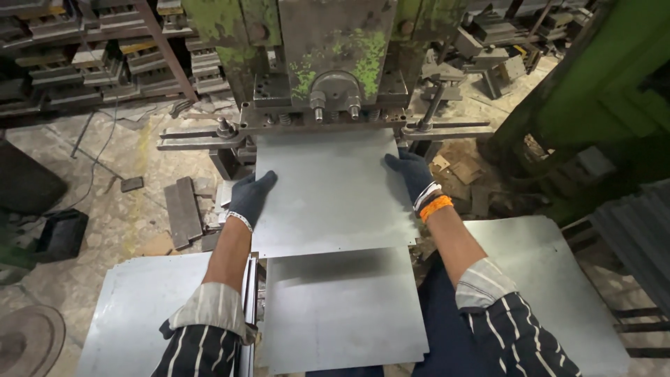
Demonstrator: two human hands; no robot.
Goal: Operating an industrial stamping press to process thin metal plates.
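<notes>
Head view, looking down on a worn green and grey press machine (335, 63) with a flat grey sheet-metal panel (328, 195) lying in front of it. The panel's far edge sits at or just under the press head; its near edge overlaps a second grey sheet (342, 307) closer to the person.

Handling, judged from looks: thin, stiff sheet, probably light enough for two hands but apt to flex and wobble if held at one point. Surface smooth and likely slippery; edges probably sharp, hence gloves. Best hold is at the two side edges, opposite each other.

Left hand (250, 197), in a dark glove, lies flat on the panel's left edge, fingers spread toward the press, pressing and gripping the edge. Right hand (412, 174), also gloved, holds the right edge nearer the press, fingers curled over the rim; orange and white bands (433, 202) on the wrist. Both forearms extended forward, striped sleeves rolled up.

More grey sheets (139, 307) lie left and right of the panel, nearer the person. Racks of metal dies (105, 56) stand left of the press.
</notes>
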